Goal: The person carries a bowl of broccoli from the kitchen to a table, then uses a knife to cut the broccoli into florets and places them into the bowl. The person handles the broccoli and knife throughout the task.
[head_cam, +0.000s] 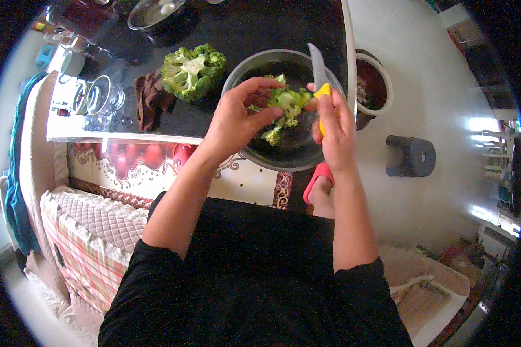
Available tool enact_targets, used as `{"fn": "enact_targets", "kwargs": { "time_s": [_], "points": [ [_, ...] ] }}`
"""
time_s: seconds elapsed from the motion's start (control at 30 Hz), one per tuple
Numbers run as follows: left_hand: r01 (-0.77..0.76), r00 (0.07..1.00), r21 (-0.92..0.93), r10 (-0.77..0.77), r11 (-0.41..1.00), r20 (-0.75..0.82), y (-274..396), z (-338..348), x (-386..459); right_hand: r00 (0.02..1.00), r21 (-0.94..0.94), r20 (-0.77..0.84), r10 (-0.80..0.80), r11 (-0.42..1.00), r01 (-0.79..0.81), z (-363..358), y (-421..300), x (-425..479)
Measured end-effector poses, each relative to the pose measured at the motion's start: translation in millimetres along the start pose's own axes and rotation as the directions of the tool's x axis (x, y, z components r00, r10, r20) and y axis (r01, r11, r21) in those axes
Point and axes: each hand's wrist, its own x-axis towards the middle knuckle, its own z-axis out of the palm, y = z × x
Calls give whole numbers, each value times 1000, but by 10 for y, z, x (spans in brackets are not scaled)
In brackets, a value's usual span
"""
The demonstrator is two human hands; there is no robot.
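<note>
My left hand [239, 115] is over a round metal bowl [282, 168], its fingers curled around a broccoli floret [290, 104]. In my right hand [335, 126] is a knife [318, 65] with a yellow handle, its pale blade pointing up and away from me. My right fingertips come close to the floret; whether they touch it, I cannot tell. Smaller broccoli pieces [272, 136] show below the floret, in or over the bowl. A large broccoli head [193, 71], cut stem side up, sits on the dark tabletop left of the bowl.
A crumpled brown cloth [150, 102] lies beside the broccoli head. At the table's far side is a glass bowl [154, 13], with glassware [99, 94] at the left. A white-rimmed bin [388, 93] and a dark stool [410, 156] stand on the floor to the right; a padded sofa [100, 221] is at the left.
</note>
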Motion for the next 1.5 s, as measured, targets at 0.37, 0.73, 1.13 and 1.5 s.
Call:
{"fn": "enact_targets", "kwargs": {
  "time_s": [0.37, 0.73, 1.13, 1.5],
  "points": [
    [-115, 926, 268, 201, 956, -320, 55, 29, 22, 919, -663, 79, -387, 668, 338, 298, -28, -194],
    [-103, 916, 240, 186, 965, -355, 62, 44, 10, 932, -696, 86, -353, 648, 309, 334, -16, -188],
    [-283, 831, 399, 431, 872, -353, -70, 68, 43, 947, -742, 57, -315, 622, 251, 339, 38, -164],
    [-315, 818, 488, 494, 814, -296, -51, 66, 39, 973, -703, 60, -225, 682, 201, 372, 72, -157]
  ]
}}
